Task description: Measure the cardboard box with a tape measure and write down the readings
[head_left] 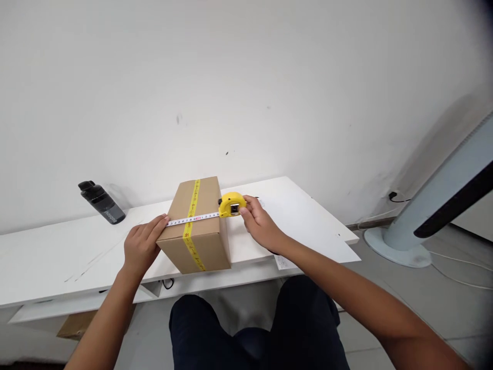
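A brown cardboard box [206,239], sealed with a yellow strip of packing tape [194,254], stands near the front edge of a white desk [57,252], with a white measuring blade [206,217] stretched across its top. The left hand [142,245] is closed over the box's left top edge, fingertips pinning the blade's end there. The right hand [260,223] is clamped around the yellow tape-measure case [232,204] at the box's right edge. The hold looks fragile: only fingertip pressure fixes the blade's end, and a slip there would likely let the spring whip it back toward the case and the right fingers. A pull from the right could also drag the light box askew or toward the desk's near edge. A black drinking bottle [102,202] lies tilted at the back of the desk, well to the left; a slip of paper [284,262] lies just under the right forearm; a pale fan base [396,246] stands on the floor at right.
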A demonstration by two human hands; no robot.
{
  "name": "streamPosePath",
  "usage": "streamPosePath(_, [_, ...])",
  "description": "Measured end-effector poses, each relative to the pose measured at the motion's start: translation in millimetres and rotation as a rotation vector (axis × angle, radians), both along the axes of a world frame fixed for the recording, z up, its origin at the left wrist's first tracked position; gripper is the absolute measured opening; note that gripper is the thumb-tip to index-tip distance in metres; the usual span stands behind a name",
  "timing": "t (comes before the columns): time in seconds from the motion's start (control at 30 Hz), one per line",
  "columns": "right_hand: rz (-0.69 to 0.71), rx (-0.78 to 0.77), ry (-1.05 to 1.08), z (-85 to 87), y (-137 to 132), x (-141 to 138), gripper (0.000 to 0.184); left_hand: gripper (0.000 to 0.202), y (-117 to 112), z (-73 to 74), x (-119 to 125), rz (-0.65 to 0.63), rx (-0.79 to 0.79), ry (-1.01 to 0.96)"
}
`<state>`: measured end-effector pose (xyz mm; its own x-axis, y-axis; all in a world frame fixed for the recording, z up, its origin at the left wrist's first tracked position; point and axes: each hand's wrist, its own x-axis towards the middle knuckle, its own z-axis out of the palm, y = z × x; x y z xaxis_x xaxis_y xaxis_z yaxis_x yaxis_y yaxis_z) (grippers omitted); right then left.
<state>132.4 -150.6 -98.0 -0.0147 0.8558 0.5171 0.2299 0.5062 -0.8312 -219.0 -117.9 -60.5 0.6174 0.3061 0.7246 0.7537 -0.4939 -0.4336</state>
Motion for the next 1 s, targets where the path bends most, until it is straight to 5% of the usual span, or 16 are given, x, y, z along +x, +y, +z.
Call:
streamPosePath(0.13, [0.036,-0.056,-0.029,12.9,20.2,-17.1,0.037,0.039,15.9,1.0,-12.2,0.091,-0.044,-0.047])
streamPosePath(0.27, [0.042,-0.071,-0.016,16.0,27.1,-29.1,0.038,0.049,14.6,12.6,-18.4,0.214,-0.309,-0.078])
streamPosePath(0.47, [0.016,-0.082,0.006,14.2,26.3,-32.4,0.041,0.057,2.4,60.5,-16.0,0.244,-0.835,-0.150])
streamPosePath(0.6, [-0.024,-0.101,0.007,12.7,25.6,-34.2,0.041,0.073,-6.9,92.0,6.2,0.416,-1.030,-0.021])
streamPosePath(0.7, [-0.023,-0.087,0.004,9.9,24.4,-34.1,0.042,0.079,-21.2,94.7,31.3,0.555,-0.963,0.153])
streamPosePath(0.83, [-0.005,-0.074,-0.005,7.5,21.0,-33.5,0.041,0.064,-41.4,75.6,54.4,0.698,-0.684,0.276])
streamPosePath(1.0, [0.038,-0.021,-0.026,6.5,12.1,-35.1,0.040,0.057,-54.1,57.7,53.8,0.711,-0.499,0.247])
